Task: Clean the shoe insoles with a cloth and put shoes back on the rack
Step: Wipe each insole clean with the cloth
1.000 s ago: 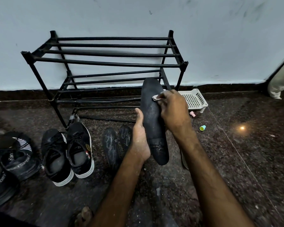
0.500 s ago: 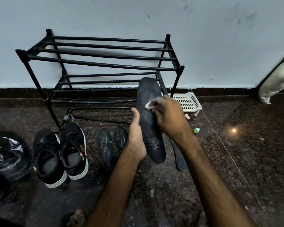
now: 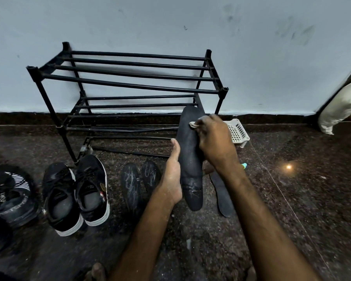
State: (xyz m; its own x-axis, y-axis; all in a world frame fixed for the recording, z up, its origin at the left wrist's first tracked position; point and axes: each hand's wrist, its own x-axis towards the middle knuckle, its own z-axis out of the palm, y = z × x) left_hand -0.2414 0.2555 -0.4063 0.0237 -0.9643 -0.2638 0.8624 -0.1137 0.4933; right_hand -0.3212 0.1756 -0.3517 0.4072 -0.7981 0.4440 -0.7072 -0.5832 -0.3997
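My left hand (image 3: 173,175) grips a long black insole (image 3: 189,159) by its left edge and holds it upright above the floor. My right hand (image 3: 214,140) presses a small pale cloth (image 3: 194,124) against the insole's upper part. Two more dark insoles (image 3: 131,184) lie side by side on the floor left of my hand, and another insole (image 3: 223,194) lies to the right. A pair of black sneakers with white soles (image 3: 75,191) stands on the floor. The black metal shoe rack (image 3: 130,86) stands bare against the wall.
More dark shoes (image 3: 10,197) sit at the far left edge. A white plastic basket (image 3: 237,131) lies on the floor right of the rack, with a small teal cap (image 3: 244,165) near it. A pale cushion (image 3: 340,106) leans at the right. The floor is dark speckled stone.
My right hand slid the cloth down the insole and then back up toward its top. The view shifted a little; my left hand keeps the same hold.
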